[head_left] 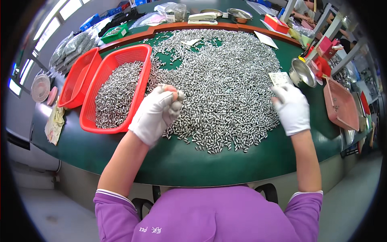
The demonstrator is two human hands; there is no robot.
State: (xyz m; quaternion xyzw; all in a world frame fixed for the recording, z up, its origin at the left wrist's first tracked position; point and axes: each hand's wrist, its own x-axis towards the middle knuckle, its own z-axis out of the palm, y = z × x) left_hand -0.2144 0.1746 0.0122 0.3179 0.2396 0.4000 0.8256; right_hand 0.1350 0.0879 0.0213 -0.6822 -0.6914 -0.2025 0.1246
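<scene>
Pictured at a green bench (201, 171) with the white-gloved left hand (158, 112) and right hand (292, 108) well apart. Shown at the left side of small silvery pieces (227, 88) spread across the bench with the left curled inward, impossible to tell whether gripping any; at the right edge with the right, just beside a paper slip (279, 78), likewise impossible to tell. Flanked at left by a red basket (127, 55) of similar pieces.
</scene>
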